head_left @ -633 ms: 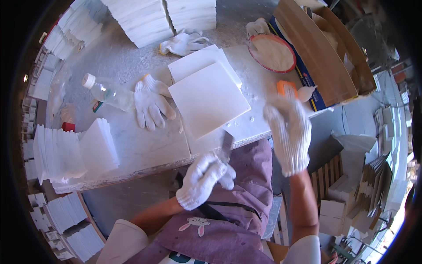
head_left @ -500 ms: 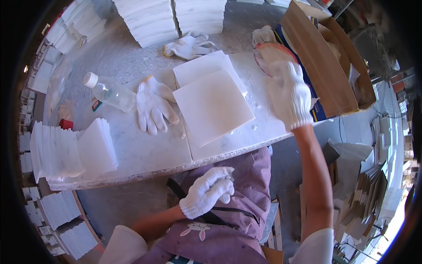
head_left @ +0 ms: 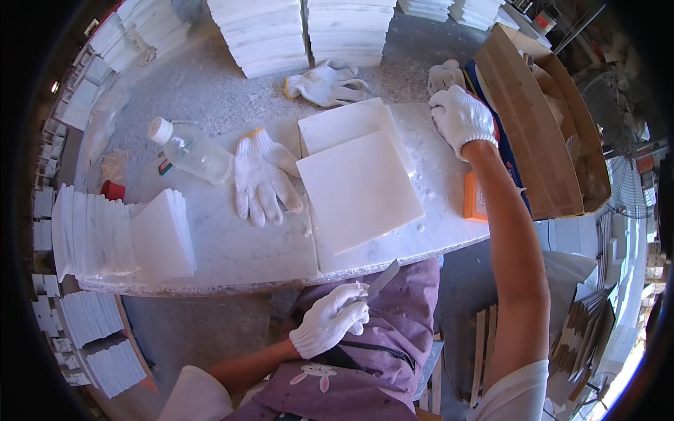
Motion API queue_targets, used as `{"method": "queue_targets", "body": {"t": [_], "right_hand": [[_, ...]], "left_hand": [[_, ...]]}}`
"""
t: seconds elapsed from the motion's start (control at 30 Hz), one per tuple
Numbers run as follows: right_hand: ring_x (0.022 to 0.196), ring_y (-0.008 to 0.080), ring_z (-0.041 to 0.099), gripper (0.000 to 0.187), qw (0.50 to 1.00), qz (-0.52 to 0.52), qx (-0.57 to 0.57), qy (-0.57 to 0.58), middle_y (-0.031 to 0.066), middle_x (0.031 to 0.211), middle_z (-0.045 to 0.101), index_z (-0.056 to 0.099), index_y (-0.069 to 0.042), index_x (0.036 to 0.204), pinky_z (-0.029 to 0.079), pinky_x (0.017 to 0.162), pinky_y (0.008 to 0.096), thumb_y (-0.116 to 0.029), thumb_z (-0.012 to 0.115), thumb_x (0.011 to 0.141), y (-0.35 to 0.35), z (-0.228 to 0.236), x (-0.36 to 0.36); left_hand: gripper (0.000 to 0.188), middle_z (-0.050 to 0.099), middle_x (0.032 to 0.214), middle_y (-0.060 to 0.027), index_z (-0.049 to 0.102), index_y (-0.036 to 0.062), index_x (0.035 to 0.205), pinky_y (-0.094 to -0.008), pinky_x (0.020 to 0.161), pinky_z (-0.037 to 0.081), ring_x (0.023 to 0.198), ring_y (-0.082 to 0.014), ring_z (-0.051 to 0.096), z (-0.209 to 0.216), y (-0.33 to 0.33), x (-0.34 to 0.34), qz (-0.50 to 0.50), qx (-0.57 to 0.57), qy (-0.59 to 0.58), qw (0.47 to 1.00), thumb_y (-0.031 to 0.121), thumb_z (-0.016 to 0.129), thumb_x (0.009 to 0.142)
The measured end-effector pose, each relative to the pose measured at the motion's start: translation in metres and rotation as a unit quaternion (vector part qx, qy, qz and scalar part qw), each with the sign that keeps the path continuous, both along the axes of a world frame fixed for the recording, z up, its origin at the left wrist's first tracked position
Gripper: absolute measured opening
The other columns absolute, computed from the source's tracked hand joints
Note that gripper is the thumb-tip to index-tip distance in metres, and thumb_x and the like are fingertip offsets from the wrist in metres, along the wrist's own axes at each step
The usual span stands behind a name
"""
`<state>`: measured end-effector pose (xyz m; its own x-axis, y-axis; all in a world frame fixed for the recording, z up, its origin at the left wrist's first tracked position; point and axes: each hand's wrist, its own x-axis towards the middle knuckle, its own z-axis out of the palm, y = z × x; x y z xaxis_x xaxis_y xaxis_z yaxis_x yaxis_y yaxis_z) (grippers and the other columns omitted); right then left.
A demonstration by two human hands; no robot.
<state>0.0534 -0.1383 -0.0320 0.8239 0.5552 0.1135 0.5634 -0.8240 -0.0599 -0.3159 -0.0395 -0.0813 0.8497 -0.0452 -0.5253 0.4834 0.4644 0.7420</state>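
Low in front of the purple apron, my left hand [head_left: 328, 319], in a white knit glove, grips a thin flat grey metal blade [head_left: 383, 279] that points up toward the table edge. My right hand [head_left: 463, 119], gloved too, reaches to the table's far right beside the cardboard box [head_left: 537, 133]. Its fingers curl down, and red edges show around the glove; what lies in or under them is mostly hidden. Between the hands, a square white tile [head_left: 361, 193] overlaps another white tile [head_left: 344, 126] on the marble-topped table [head_left: 246, 256]. An orange block [head_left: 475, 198] sits below my right wrist.
Loose white gloves [head_left: 265, 179] lie left of the tiles, with another glove [head_left: 326, 84] behind. A clear bottle [head_left: 193, 153] lies near a small red cap [head_left: 112, 190]. Tile stacks stand at the front left [head_left: 105, 235] and back [head_left: 260, 35]. A fan [head_left: 625, 175] is at right.
My right hand has moved away across the table, over the red-rimmed round thing, and the orange block now shows. More of the blade is visible in my left hand. The view has shifted slightly.
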Motion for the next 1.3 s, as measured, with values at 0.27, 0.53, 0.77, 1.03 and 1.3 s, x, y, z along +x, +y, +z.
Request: {"method": "queue_targets", "body": {"t": [0.27,0.53,0.77,1.03,1.3], "right_hand": [[0.091,0.0209,0.065,0.016,0.951,0.03,0.306,-0.041,0.007,0.099,0.067,0.067,-0.01,0.101,0.051,0.081,0.0298,-0.017,0.059,0.089,-0.025,0.045,-0.032],[0.063,0.0104,0.057,0.012,0.68,-0.175,0.679,0.213,0.0068,0.081,0.062,0.057,-0.002,0.104,0.05,0.057,0.0238,-0.008,0.057,0.093,-0.078,-0.028,-0.232],[0.064,0.0077,0.057,0.013,0.647,-0.258,0.65,0.304,0.0045,0.077,0.061,0.055,-0.001,0.104,0.048,0.059,0.0212,-0.002,0.059,0.092,-0.056,-0.086,-0.288],[0.082,0.028,0.068,0.03,0.804,-0.137,0.489,0.311,0.017,0.094,0.068,0.062,-0.004,0.115,0.053,0.075,0.0329,-0.004,0.061,0.085,-0.06,-0.089,-0.295],[0.085,0.0324,0.066,0.032,0.843,-0.111,0.453,0.267,0.0177,0.094,0.067,0.065,-0.006,0.117,0.053,0.075,0.0353,-0.005,0.06,0.085,-0.057,-0.084,-0.287]], "left_hand": [[0.029,0.055,0.086,-0.0065,0.045,-0.0025,0.124,-0.0234,0.058,0.048,0.069,-0.0096,0.054,0.0,-0.009,0.018,-0.014,0.013,0.022,1.0,0.005,0.05,0.097],[0.024,0.062,0.076,-0.0086,0.052,-0.0015,0.113,-0.0256,0.055,0.05,0.058,-0.0139,0.06,-0.013,0.003,0.032,0.021,0.088,0.066,0.994,0.015,0.055,0.096],[0.025,0.061,0.072,-0.0078,0.056,0.0,0.112,-0.0245,0.048,0.048,0.052,-0.0118,0.057,-0.02,-0.004,0.036,0.038,0.096,0.051,0.993,0.017,0.06,0.094],[0.028,0.062,0.077,-0.008,0.056,-0.0012,0.116,-0.0253,0.055,0.051,0.059,-0.0129,0.06,-0.017,-0.003,0.026,0.065,0.108,0.032,0.991,0.016,0.059,0.094],[0.025,0.063,0.084,-0.0082,0.057,-0.0017,0.113,-0.0254,0.059,0.05,0.065,-0.0125,0.061,-0.01,-0.005,0.022,0.06,0.134,0.052,0.988,0.014,0.059,0.094]]}}
